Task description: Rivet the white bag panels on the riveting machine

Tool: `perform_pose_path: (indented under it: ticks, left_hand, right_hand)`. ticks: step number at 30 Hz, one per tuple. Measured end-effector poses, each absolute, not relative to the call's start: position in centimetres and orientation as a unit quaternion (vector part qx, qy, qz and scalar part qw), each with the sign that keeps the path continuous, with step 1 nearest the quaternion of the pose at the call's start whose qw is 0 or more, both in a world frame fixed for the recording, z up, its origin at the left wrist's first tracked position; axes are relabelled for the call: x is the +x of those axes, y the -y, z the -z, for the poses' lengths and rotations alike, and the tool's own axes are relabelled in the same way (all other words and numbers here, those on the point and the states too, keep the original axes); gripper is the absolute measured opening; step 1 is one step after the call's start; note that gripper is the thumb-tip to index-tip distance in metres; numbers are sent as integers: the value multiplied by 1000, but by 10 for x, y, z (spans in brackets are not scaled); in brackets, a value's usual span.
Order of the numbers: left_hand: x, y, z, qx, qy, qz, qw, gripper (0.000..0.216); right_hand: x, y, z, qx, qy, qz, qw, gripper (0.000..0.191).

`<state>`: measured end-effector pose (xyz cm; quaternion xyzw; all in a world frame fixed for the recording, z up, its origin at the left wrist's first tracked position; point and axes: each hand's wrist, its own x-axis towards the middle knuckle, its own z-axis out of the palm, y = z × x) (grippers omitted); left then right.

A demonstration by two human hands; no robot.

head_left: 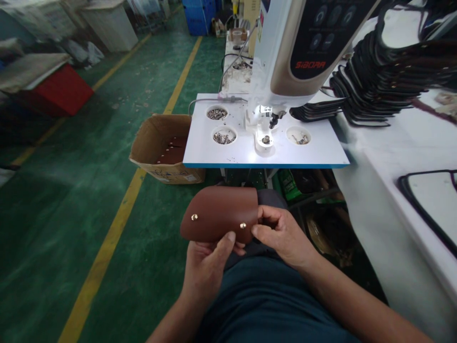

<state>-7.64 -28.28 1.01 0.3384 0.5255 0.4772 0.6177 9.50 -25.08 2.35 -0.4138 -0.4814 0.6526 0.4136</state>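
Note:
A brown leather piece (217, 213) with two metal studs is held above my lap, below the machine table. My left hand (209, 264) grips its lower edge, thumb pressed beside the right stud. My right hand (282, 233) pinches the piece's right end with closed fingers. Ahead stands a white riveting machine (285, 52) over a white work plate (321, 147), its lit anvil (266, 139) in the middle.
Three round cups in the plate hold metal rivets (217, 113) (224, 137) (299, 138). A cardboard box (157, 138) with brown pieces sits on the green floor at left. A stack of dark leather parts (385, 81) lies on the white bench at right.

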Motion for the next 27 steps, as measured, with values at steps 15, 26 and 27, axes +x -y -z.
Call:
perform_pose_path:
  ticks: [15, 26, 27]
  left_hand:
    - [-73, 281, -14, 334, -545, -466, 612, 19]
    - [-70, 279, -16, 338, -560, -454, 605, 21]
    - [-70, 279, -16, 342, -559, -453, 604, 21]
  right_hand:
    - [95, 249, -19, -430, 445, -664, 419, 26]
    - [99, 247, -21, -453, 486, -625, 411, 19]
    - [100, 247, -21, -479, 496, -592, 417, 20]
